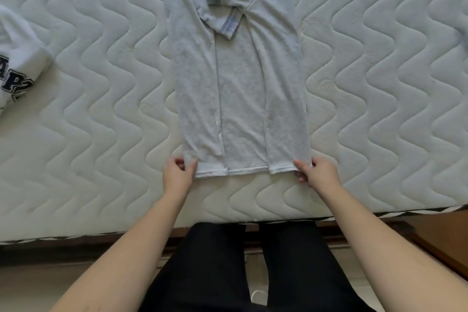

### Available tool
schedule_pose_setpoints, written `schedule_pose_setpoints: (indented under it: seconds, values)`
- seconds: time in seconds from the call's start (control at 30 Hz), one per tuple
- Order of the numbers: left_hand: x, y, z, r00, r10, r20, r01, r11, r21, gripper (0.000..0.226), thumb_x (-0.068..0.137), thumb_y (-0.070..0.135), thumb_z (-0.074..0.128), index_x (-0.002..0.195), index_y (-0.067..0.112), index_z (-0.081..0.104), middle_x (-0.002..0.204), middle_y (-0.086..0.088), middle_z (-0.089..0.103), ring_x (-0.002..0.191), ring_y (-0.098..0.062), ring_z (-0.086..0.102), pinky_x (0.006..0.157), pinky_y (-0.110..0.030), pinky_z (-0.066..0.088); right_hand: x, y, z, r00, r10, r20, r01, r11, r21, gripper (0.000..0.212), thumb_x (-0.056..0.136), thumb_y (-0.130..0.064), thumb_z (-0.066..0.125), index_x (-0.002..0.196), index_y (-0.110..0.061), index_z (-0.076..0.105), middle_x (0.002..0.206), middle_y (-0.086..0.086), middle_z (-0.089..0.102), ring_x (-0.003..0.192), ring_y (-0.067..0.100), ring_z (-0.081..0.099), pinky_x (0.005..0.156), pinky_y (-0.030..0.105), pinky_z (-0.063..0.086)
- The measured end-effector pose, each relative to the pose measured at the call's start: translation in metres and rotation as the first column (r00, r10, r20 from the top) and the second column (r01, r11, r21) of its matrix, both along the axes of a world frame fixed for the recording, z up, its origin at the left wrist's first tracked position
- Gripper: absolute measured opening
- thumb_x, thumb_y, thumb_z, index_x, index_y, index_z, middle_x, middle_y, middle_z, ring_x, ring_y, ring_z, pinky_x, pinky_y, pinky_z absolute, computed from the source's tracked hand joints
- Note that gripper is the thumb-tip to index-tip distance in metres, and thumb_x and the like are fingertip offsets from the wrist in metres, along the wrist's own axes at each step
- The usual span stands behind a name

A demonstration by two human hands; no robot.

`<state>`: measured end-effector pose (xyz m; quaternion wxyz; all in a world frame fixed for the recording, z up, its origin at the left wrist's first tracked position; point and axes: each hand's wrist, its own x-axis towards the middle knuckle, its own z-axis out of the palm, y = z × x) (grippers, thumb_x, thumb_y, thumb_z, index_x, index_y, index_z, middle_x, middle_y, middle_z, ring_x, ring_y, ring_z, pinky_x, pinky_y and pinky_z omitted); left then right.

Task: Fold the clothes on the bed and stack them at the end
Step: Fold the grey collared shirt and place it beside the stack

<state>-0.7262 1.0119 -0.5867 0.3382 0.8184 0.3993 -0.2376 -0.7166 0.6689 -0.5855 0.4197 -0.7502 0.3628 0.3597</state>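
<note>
Domestic bedroom, seen from above at the side of a bed. The surface filling most of the view is a bare white mattress with wavy quilted stitching [101,84], carrying no sheet; its near edge shows a dark-and-white striped piping [63,237] above a brown wooden bed frame [435,230]. Household clothing lies on the mattress: a pale grey-blue knit top with plaid-lined sleeve cuffs [240,99], spread lengthwise with both sides turned in, and a white garment with dark block lettering [15,68] at the left edge. Below the frame, a pale smooth floor [30,284] is visible, where a person in black trousers [202,266] stands.
</note>
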Motion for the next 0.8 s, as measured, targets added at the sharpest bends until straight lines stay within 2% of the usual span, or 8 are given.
schedule_pose_setpoints:
  seconds: [0.1,0.23,0.3,0.4,0.5,0.6,0.67,0.8]
  values:
    - [-0.007,0.008,0.005,0.994,-0.092,-0.053,0.089,0.994,-0.058,0.027,0.092,0.041,0.063,0.096,0.015,0.064,0.084,-0.001,0.066,0.078,-0.021,0.063,0.061,-0.032,0.048,-0.018,0.002,0.000,0.996,-0.085,0.013,0.085,0.996,0.015,0.025,0.091,-0.032,0.067,0.096,-0.007,0.071,0.061,0.000,0.069,0.045,0.006,0.063,0.040,0.013,0.040]
    - [-0.022,0.012,0.009,1.000,0.016,-0.004,-0.016,0.984,-0.177,0.025,0.095,0.033,0.062,0.108,0.014,0.053,0.093,-0.005,0.064,0.069,-0.019,0.063,0.053,-0.030,0.052,-0.028,0.006,0.004,0.997,-0.047,0.054,0.049,0.999,-0.022,0.022,0.092,-0.031,0.067,0.091,-0.009,0.070,0.055,-0.003,0.067,0.041,0.006,0.060,0.039,0.012,0.040]
    - [-0.033,0.013,0.009,0.999,-0.038,0.014,0.039,0.990,-0.135,0.023,0.094,0.031,0.062,0.107,0.014,0.054,0.093,-0.007,0.066,0.071,-0.022,0.062,0.062,-0.037,0.054,-0.032,0.008,0.006,1.000,-0.011,0.011,0.011,1.000,-0.012,0.022,0.093,-0.029,0.066,0.093,-0.007,0.069,0.055,-0.002,0.066,0.040,0.007,0.060,0.040,0.014,0.042]
    - [-0.044,0.016,0.007,0.992,-0.128,-0.015,0.126,0.986,-0.113,0.022,0.090,0.028,0.068,0.106,0.018,0.057,0.096,0.003,0.065,0.078,-0.014,0.058,0.064,-0.030,0.046,-0.032,0.008,0.009,0.987,0.147,-0.069,-0.152,0.986,-0.071,0.028,0.093,-0.037,0.063,0.089,-0.010,0.066,0.065,0.002,0.069,0.058,0.019,0.066,0.055,0.026,0.047]
    - [-0.052,0.017,0.007,0.985,-0.173,0.000,0.172,0.984,-0.053,0.034,0.084,0.030,0.074,0.108,0.016,0.055,0.100,0.002,0.059,0.083,-0.014,0.055,0.068,-0.030,0.044,-0.029,0.008,0.016,0.944,0.304,-0.129,-0.329,0.897,-0.295,0.036,0.089,-0.051,0.062,0.085,-0.016,0.056,0.081,0.001,0.062,0.079,0.027,0.058,0.064,0.034,0.039]
    - [-0.052,0.012,0.016,0.975,-0.177,0.133,0.155,0.975,0.157,0.037,0.084,0.031,0.071,0.106,0.012,0.049,0.100,-0.003,0.047,0.089,-0.022,0.050,0.078,-0.039,0.046,-0.021,0.015,0.025,0.954,0.290,0.073,-0.217,0.840,-0.497,0.043,0.086,-0.052,0.066,0.095,-0.012,0.052,0.096,0.007,0.057,0.094,0.032,0.056,0.075,0.040,0.043]
    - [-0.038,0.001,0.022,0.946,-0.235,0.223,0.191,0.960,0.203,0.028,0.088,0.026,0.067,0.104,0.008,0.052,0.098,-0.005,0.048,0.089,-0.023,0.050,0.081,-0.041,0.046,-0.010,0.021,0.027,0.917,0.333,0.218,-0.177,0.833,-0.524,0.041,0.089,-0.043,0.066,0.106,-0.008,0.056,0.106,0.011,0.058,0.103,0.032,0.054,0.088,0.044,0.042]
    - [0.018,-0.048,0.033,0.902,-0.307,0.303,0.336,0.941,-0.048,0.012,0.095,0.020,0.059,0.102,0.010,0.062,0.093,-0.007,0.062,0.084,-0.019,0.058,0.079,-0.037,0.049,0.031,0.034,0.027,0.825,0.411,0.388,-0.223,0.867,-0.445,0.035,0.093,-0.023,0.064,0.122,-0.005,0.058,0.118,0.015,0.058,0.112,0.033,0.052,0.098,0.043,0.037]
